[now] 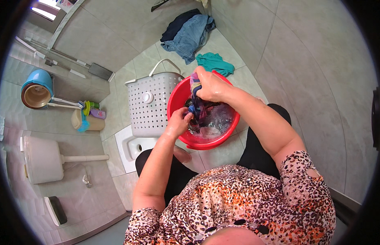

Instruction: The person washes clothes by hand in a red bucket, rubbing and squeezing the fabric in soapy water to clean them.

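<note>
A red plastic basin stands on the tiled floor between my knees, with soapy, dark water in it. My right hand grips the upper end of a wet multicoloured cloth at the basin's far left rim. Lower down, my left hand holds a blue part of the same cloth over the water, at the basin's left side. The lower part of the cloth hangs into the suds, where dark fabric is partly hidden. A clear, rounded thing, too unclear to name, lies in the foam near the basin's front.
Left of the basin, a grey perforated plastic basket with a white round cap on it stands partly over a squat toilet. Blue denim, dark cloth and a teal garment lie on the floor beyond. Bottles and brushes are at the left wall.
</note>
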A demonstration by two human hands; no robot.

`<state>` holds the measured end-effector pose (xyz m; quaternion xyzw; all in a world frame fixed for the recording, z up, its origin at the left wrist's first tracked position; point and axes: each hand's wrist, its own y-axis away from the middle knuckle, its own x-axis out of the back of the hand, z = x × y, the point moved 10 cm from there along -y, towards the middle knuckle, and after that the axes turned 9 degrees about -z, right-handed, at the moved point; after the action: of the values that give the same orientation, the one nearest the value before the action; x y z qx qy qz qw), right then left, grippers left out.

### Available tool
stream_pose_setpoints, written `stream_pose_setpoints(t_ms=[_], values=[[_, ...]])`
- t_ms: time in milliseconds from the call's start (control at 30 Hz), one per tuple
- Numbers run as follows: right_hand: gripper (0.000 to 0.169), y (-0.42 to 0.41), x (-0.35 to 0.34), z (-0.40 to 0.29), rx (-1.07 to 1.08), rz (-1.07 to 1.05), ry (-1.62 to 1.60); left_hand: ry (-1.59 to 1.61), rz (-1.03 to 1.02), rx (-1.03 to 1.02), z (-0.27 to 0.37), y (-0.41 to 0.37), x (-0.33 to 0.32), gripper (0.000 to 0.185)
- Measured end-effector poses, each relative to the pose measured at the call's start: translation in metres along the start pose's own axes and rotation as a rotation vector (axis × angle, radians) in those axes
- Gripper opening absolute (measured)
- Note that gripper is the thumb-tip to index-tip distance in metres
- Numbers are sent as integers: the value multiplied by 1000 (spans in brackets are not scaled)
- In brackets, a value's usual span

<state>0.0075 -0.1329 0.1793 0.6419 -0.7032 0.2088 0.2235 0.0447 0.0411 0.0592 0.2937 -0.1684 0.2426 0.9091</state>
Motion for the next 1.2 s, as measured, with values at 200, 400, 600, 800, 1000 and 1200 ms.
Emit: stream_pose_setpoints(t_ms=[200,400,600,800,1000,1200], values=[[50,16,-16,-64,399,-114,-23,983,-173,380,-39,-5,-45,87],[46,52,-57,-103,643,-362,-207,951,-233,84,19,12,-58,66],[43,100,-107,-132,700,-731,-453,1534,-673,255,16,2,-108,55],[24,96,-92,-124,544,-915,-582,1340,-653,488,-9,-3,-116,29],[33,22,-11,-32,194,-369,-1159,1487,-494,136,50,-10,-92,23],[28,-4,-43,36,-182,-287,-1286,795,-292,-315,84,4,-37,41]])
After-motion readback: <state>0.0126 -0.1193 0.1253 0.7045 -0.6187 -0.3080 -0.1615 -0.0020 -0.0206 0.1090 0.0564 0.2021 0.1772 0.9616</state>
